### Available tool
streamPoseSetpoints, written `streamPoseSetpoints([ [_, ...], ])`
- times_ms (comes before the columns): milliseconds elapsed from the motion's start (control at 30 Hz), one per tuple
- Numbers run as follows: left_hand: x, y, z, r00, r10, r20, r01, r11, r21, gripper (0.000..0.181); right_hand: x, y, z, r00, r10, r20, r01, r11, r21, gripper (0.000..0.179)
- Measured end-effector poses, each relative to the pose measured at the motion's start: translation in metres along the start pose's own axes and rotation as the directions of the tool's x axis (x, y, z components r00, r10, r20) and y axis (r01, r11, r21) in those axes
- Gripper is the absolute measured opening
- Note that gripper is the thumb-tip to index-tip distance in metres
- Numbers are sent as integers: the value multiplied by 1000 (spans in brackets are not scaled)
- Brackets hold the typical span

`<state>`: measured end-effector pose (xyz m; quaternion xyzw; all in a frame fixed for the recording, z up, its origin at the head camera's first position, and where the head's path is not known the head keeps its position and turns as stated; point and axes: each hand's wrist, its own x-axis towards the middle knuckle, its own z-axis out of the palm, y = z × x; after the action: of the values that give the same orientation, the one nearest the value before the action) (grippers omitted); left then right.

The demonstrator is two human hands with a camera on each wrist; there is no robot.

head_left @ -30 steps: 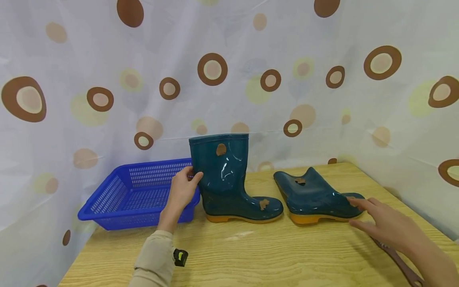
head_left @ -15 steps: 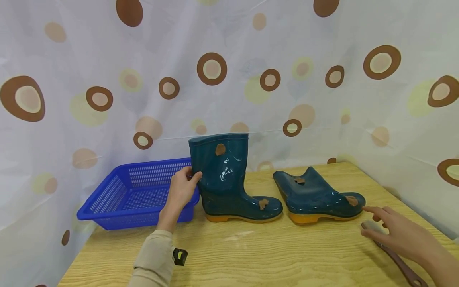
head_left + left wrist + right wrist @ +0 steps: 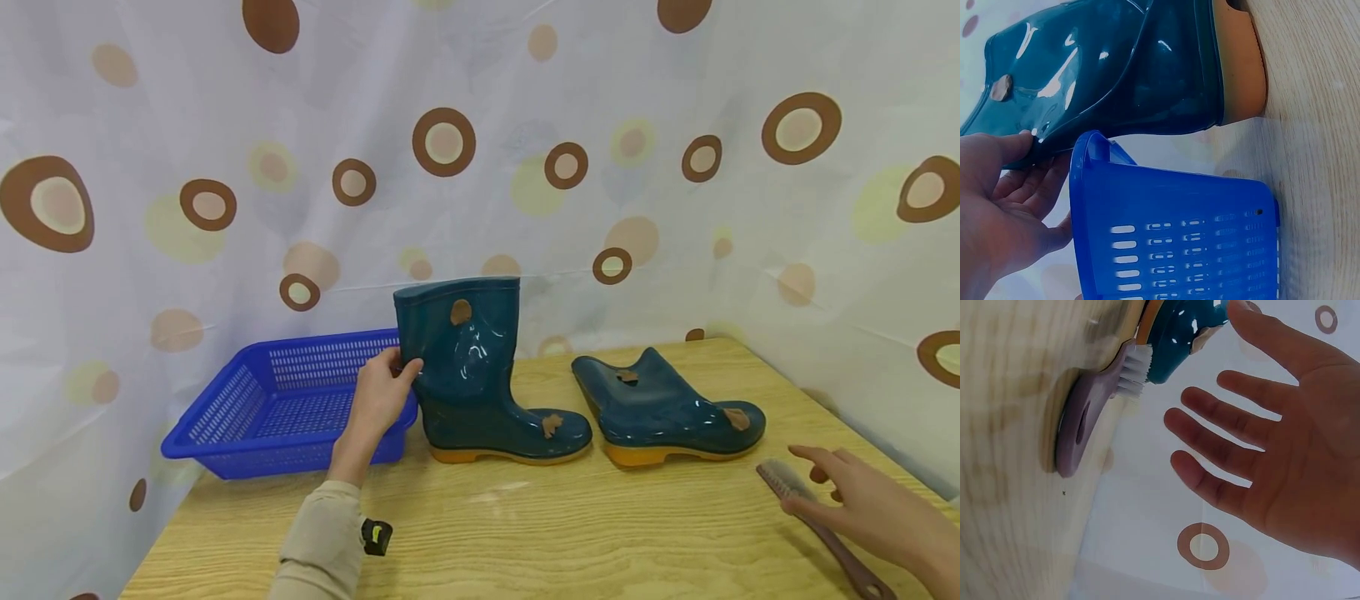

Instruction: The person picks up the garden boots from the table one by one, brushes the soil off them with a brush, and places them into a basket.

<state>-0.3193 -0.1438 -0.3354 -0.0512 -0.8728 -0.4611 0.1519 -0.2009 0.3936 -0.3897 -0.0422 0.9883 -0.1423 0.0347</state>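
A dark green rubber boot (image 3: 468, 375) stands upright on the table in the head view, with brown patches on its shaft and toe. My left hand (image 3: 382, 396) pinches the back of its shaft between thumb and fingers, as the left wrist view shows too. A second rubber boot (image 3: 667, 408) lies further right, its shaft slumped over and brown patches on it. My right hand (image 3: 870, 504) hovers over a brush (image 3: 840, 554) with a mauve handle and pale bristles. In the right wrist view the fingers are spread, holding nothing, and the brush (image 3: 1088, 412) lies apart from them.
A blue perforated plastic basket (image 3: 292, 462) stands left of the upright boot, close behind my left hand. The wooden table (image 3: 525, 533) meets a white curtain (image 3: 487, 217) with brown and yellow circles at its back and right side.
My right hand has drawn back from the toe of the lying boot, rightward and toward me, to over the brush. The left hand and the upright boot stay in place.
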Motion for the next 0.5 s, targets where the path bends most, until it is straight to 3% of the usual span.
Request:
streamPoseSetpoints([
  [233,0,1,1,1000,3,-1,-3,1000,0,35,2,5,2,984,50,170,-61,996,64,94],
  [500,-1,-1,1,1000,13,-9,-13,1000,-5,35,0,11,9,973,83,214,-92,995,36,99],
])
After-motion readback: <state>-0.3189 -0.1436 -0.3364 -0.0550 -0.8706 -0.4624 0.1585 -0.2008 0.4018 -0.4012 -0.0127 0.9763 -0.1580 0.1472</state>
